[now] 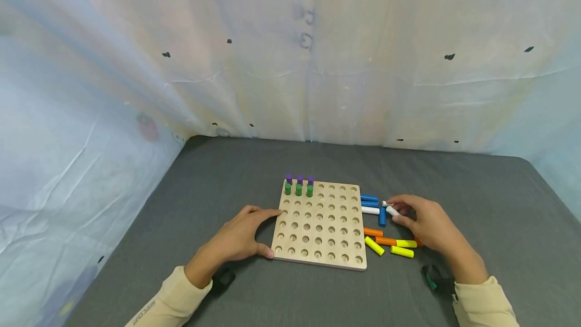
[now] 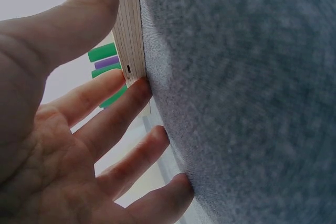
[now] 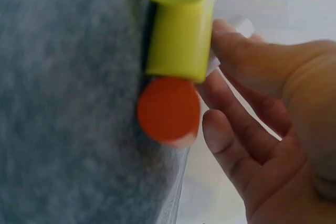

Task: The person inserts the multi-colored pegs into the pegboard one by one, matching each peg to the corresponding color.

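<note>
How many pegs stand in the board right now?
6: three purple pegs in the board's far-left row, three green pegs right behind them, nearer the person. None seems hidden.

Grey felt tabletop [image 1: 254,165] fills lower frame. Pale, creased sheeting [image 1: 290,54] hangs across top and both sides, flecked with small dark marks. Light soft, even.
</note>
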Available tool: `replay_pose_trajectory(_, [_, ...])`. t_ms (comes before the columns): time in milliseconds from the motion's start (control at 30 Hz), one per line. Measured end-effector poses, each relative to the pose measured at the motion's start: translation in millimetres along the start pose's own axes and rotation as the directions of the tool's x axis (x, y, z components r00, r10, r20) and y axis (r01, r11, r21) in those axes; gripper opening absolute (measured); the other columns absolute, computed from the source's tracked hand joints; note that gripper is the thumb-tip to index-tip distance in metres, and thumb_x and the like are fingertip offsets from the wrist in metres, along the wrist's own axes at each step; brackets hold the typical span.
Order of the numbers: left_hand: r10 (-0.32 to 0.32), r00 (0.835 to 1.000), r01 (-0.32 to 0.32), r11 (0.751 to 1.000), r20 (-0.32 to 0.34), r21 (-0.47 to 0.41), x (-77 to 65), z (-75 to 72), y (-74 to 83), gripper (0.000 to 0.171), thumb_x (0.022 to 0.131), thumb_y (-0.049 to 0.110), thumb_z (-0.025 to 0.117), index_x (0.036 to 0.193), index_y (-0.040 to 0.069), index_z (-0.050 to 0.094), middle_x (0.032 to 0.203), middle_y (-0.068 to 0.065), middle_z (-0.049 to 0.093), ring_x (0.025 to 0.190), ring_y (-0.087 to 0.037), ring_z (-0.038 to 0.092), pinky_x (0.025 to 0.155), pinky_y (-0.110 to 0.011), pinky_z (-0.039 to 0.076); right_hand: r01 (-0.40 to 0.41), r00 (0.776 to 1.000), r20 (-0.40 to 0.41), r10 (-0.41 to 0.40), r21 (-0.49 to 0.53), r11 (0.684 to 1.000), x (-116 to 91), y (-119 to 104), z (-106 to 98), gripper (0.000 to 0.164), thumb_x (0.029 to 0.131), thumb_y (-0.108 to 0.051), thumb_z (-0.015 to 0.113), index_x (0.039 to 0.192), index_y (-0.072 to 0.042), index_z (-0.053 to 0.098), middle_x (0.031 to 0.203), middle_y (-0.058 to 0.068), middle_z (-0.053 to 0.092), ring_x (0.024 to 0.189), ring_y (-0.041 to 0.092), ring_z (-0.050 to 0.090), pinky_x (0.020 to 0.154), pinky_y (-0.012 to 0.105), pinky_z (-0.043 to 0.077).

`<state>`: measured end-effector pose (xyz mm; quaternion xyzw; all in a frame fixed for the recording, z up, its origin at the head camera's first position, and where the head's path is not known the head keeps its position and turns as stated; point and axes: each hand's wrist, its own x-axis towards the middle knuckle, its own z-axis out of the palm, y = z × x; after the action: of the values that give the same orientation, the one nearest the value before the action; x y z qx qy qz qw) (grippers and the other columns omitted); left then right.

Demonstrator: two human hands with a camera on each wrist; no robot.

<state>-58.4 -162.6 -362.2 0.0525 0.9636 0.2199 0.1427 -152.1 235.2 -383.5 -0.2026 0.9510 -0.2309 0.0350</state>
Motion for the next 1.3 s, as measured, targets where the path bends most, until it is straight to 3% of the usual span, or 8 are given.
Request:
replay_pose_trajectory(267, [0.005, 1.000, -0.005, 1.000, 0.000, 0.002, 0.4, 1.7, -0.5, 0.091, 0.065, 0.037, 0.091, 0.146, 0.036, 0.050, 0.140, 0.001, 0.057, 0.134, -0.022, 0.044, 0.092, -0.057, 0.049, 0.037, 0.999, -0.032, -0.035, 0.063, 0.997, 2.7, -15.2, -2.0, 0.025, 0.094, -0.015, 0.069, 0.119, -0.013, 0.067, 0.111, 0.007, 0.071, 0.098, 0.025, 0.068, 0.082, 0.047, 0.057])
replay_pose_trajectory(500, [-0.007, 1.000, 0.007, 1.000, 0.003, 0.009, 0.7, 0.6, 0.1, 0.091, 0.065, 0.038, 0.092, 0.145, 0.038, 0.050, 0.140, -0.001, 0.056, 0.133, -0.023, 0.045, 0.092, -0.057, 0.049, 0.131, 0.991, -0.044, -0.128, 0.074, 0.989, 19.6, -45.6, -1.4, 0.022, 0.094, -0.022, 0.069, 0.115, -0.015, 0.068, 0.105, 0.001, 0.074, 0.097, 0.022, 0.070, 0.082, 0.045, 0.057])
replay_pose_trajectory(867, [-0.015, 1.000, 0.015, 1.000, 0.006, 0.001, 0.0, 0.9, 0.5, 0.092, 0.064, 0.038, 0.091, 0.146, 0.037, 0.049, 0.143, -0.004, 0.054, 0.134, -0.025, 0.045, 0.093, -0.058, 0.049, 0.256, 0.965, 0.027, -0.262, 0.132, 0.958, 53.3, -111.4, 12.5, 0.025, 0.094, -0.025, 0.070, 0.118, -0.017, 0.069, 0.106, -0.003, 0.074, 0.097, 0.015, 0.070, 0.080, 0.039, 0.056])
replay_pose_trajectory(1033, [-0.011, 1.000, 0.011, 1.000, 0.000, -0.002, 0.5, 1.1, 0.0, 0.091, 0.064, 0.038, 0.091, 0.145, 0.036, 0.050, 0.143, -0.005, 0.054, 0.134, -0.026, 0.046, 0.094, -0.058, 0.048, 0.329, 0.939, 0.049, -0.339, 0.153, 0.932, 66.2, -134.1, 24.1, 0.024, 0.094, -0.024, 0.070, 0.117, -0.017, 0.069, 0.105, -0.004, 0.074, 0.095, 0.012, 0.070, 0.079, 0.034, 0.056])
replay_pose_trajectory(1300, [0.006, 1.000, -0.006, 1.000, -0.008, -0.023, -0.3, -0.9, 0.9, 0.090, 0.065, 0.035, 0.092, 0.145, 0.032, 0.051, 0.142, -0.005, 0.054, 0.135, -0.026, 0.045, 0.097, -0.056, 0.047, 0.355, 0.923, 0.086, -0.375, 0.189, 0.916, 81.2, -162.8, 38.0, 0.023, 0.093, -0.022, 0.072, 0.115, -0.015, 0.070, 0.102, -0.002, 0.074, 0.093, 0.013, 0.070, 0.080, 0.033, 0.056])
